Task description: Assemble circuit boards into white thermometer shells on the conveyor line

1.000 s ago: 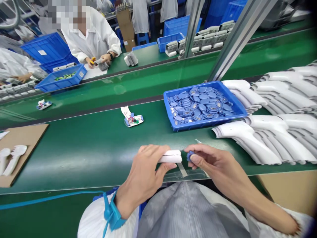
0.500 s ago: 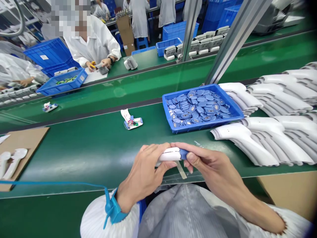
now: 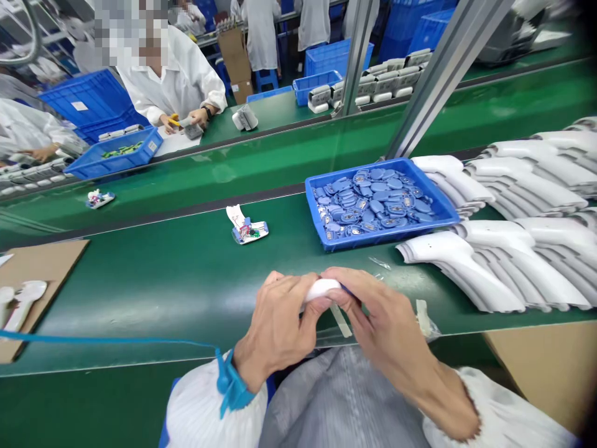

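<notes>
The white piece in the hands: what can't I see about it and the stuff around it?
All in the head view:
1. Most of the white piece: hidden by the left hand.
2. Most of the blue part beside it: behind the right hand.
3. The lower blue pieces: buried under the top ones.
4. The leftmost handle-shaped piece: cut by the picture's left edge.

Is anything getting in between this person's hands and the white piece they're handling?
Nothing visible blocks them: the left hand and right hand both have fingers on the white piece. A sliver of blue shows beside it, partly hidden by the right hand. The blue tray sits apart, beyond the hands.
</notes>
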### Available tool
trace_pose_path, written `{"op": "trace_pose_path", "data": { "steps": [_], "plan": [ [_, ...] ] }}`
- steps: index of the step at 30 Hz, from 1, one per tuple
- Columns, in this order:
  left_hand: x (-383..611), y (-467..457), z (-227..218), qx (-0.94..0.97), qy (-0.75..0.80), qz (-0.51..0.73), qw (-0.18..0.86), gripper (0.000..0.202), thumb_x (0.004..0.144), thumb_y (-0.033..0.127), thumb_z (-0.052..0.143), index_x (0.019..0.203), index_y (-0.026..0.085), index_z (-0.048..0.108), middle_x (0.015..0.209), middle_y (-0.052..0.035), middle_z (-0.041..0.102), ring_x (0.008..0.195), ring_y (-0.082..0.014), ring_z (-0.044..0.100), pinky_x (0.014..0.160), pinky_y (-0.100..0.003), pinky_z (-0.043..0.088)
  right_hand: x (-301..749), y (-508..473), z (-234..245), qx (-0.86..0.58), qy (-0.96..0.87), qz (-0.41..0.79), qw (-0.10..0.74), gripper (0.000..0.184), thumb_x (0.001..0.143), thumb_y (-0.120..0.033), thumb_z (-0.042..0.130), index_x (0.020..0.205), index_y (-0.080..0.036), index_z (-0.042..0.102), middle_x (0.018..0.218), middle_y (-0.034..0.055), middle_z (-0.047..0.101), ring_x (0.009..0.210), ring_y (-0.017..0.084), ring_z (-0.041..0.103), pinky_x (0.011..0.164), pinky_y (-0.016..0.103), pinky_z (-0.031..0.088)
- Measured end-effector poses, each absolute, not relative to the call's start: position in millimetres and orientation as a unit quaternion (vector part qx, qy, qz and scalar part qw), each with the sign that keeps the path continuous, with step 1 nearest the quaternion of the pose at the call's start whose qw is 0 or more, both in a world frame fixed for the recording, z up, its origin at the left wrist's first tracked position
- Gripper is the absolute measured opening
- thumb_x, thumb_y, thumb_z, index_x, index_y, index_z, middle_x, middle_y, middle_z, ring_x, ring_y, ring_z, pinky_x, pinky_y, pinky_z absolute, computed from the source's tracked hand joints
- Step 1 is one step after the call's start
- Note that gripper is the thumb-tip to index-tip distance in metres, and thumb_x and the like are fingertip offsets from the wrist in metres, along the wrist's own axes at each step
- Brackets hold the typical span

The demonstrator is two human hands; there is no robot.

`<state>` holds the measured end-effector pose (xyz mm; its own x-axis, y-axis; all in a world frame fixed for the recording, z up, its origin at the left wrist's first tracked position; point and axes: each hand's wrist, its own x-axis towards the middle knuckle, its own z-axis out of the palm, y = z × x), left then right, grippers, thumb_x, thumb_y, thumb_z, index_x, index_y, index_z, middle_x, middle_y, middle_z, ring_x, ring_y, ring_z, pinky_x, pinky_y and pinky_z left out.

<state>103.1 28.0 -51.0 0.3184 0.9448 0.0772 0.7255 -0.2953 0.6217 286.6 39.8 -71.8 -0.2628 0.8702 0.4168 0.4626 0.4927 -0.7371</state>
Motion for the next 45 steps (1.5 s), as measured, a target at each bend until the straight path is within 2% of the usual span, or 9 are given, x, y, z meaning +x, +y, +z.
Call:
{"op": "trace_pose_path", "data": {
  "steps": [6,10,15,18,22,25,29,34,45],
  "plan": [
    [112.9,19.6,-69.2,0.752,0.578,0.286,0.134,0.026,0.106,0.038,0.048,0.097,0.02,0.065,0.087,-0.003,0.069,0.084,-0.02,0.06,0.078,-0.036,0.036,297.0,27.7,-84.2,-0.486,-0.743,0.247,0.389,0.017,0.105,-0.029,0.05,0.117,-0.023,0.062,0.105,0.003,0.075,0.09,0.014,0.072,0.078,0.026,0.059],
    [118.4,19.7,-90.2,0.632,0.683,0.365,0.009,0.045,0.102,0.031,0.053,0.06,0.02,0.041,0.055,0.0016,0.047,0.055,-0.0132,0.041,0.057,-0.031,0.028,302.9,17.5,-81.9,-0.477,-0.772,0.258,0.332,0.02,0.105,-0.032,0.052,0.119,-0.023,0.061,0.101,0.0039,0.074,0.079,0.015,0.071,0.064,0.025,0.056],
    [113.9,33.2,-98.6,0.687,0.622,0.372,-0.047,0.05,0.096,0.019,0.056,0.053,0.019,0.033,0.045,0.0036,0.038,0.045,-0.0102,0.03,0.052,-0.032,0.021,289.7,5.9,-89.8,-0.448,-0.795,0.233,0.337,0.025,0.105,-0.032,0.048,0.121,-0.018,0.061,0.099,0.0076,0.072,0.077,0.018,0.069,0.064,0.031,0.054],
    [102.9,29.6,-90.2,0.691,0.629,0.353,0.043,0.046,0.098,0.028,0.058,0.054,0.019,0.046,0.049,0.0023,0.047,0.048,-0.011,0.043,0.053,-0.03,0.029,283.7,7.7,-92.4,-0.507,-0.717,0.352,0.325,0.033,0.104,-0.044,0.046,0.115,-0.019,0.065,0.089,0.0057,0.07,0.074,0.018,0.065,0.065,0.031,0.051],
    [91.8,10.3,-90.1,0.649,0.605,0.443,0.128,0.022,0.1,0.038,0.057,0.099,0.019,0.068,0.1,-0.0093,0.071,0.098,-0.0224,0.066,0.085,-0.034,0.05,283.3,22.5,-88.7,-0.606,-0.47,0.605,0.214,0.053,0.096,-0.067,0.045,0.094,-0.018,0.067,0.069,0.0022,0.062,0.05,0.012,0.042,0.047,0.027,0.032],
    [91.0,7.6,-102.5,0.552,0.621,0.539,0.134,0.034,0.103,0.037,0.052,0.074,0.02,0.061,0.079,-0.0041,0.067,0.078,-0.018,0.065,0.075,-0.031,0.05,280.3,29.1,-86.0,-0.568,-0.383,0.721,0.102,0.057,0.094,-0.071,0.044,0.095,-0.017,0.064,0.069,0.0014,0.061,0.045,0.008,0.028,0.044,0.026,0.022],
    [93.1,29.7,-113.4,0.459,0.705,0.517,0.157,0.05,0.102,0.043,0.054,0.057,0.02,0.054,0.056,0.001,0.055,0.055,-0.0129,0.051,0.059,-0.028,0.04,269.2,23.0,-92.5,-0.524,-0.665,0.525,0.086,0.047,0.1,-0.057,0.043,0.124,-0.022,0.064,0.078,0.0043,0.07,0.058,0.016,0.054,0.057,0.029,0.033],
    [97.2,57.8,-114.0,0.521,0.709,0.473,0.048,0.054,0.098,0.031,0.054,0.046,0.02,0.045,0.045,0.0031,0.042,0.046,-0.01,0.038,0.054,-0.029,0.031,257.5,14.2,-111.4,-0.45,-0.849,0.262,0.093,0.048,0.108,-0.041,0.029,0.119,-0.017,0.069,0.064,0.0062,0.069,0.05,0.022,0.061,0.052,0.033,0.016],
    [-1.5,60.9,-69.6,0.587,0.758,0.242,0.149,0.043,0.087,0.046,0.065,0.054,0.019,0.055,0.051,0.0009,0.052,0.054,-0.0124,0.045,0.054,-0.026,0.031,298.4,34.8,-97.6,-0.516,-0.75,0.313,0.27,0.038,0.101,-0.049,0.052,0.124,-0.026,0.072,0.084,-0.0003,0.078,0.041,0.011,0.052,0.045,0.026,0.047]
  ]
}}
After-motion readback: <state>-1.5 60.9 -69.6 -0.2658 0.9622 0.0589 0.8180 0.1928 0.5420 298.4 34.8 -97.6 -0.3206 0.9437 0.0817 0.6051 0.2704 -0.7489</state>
